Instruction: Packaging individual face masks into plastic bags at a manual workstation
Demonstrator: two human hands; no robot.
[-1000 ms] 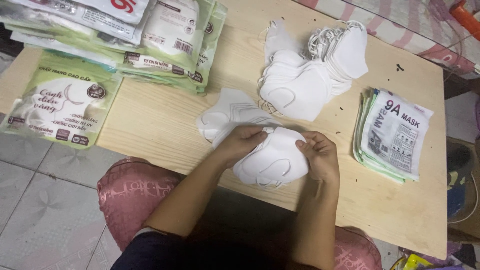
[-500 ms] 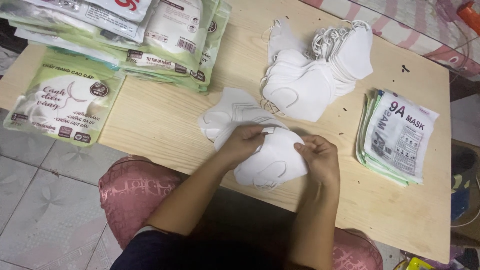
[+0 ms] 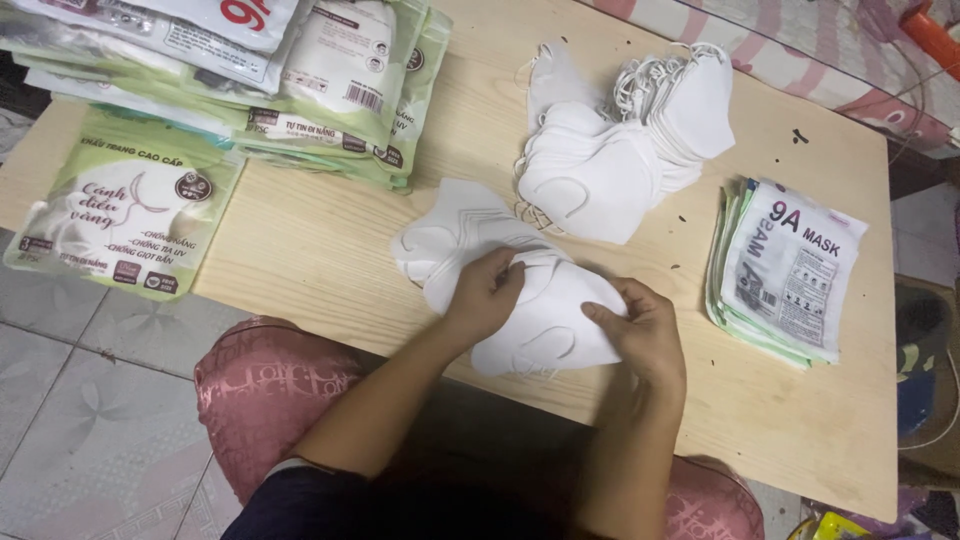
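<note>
A small stack of white folded face masks (image 3: 545, 315) is held flat on the wooden table (image 3: 300, 240), close to its near edge and about midway along it. The masks can be judged very light, soft and limp, made of thin fabric that creases easily and slides layer over layer; the elastic ear loops are likely to snag. The stack is best gripped at its folded side edges, pinched through all layers, rather than by the loops. The left hand (image 3: 487, 292) is laid on the stack's left end, fingers curled and pinching the upper edge. The right hand (image 3: 645, 330) is closed partly around the right end, thumb on top. A few more masks (image 3: 445, 235) lie fanned out just beyond the left hand, towards the table's middle.
</note>
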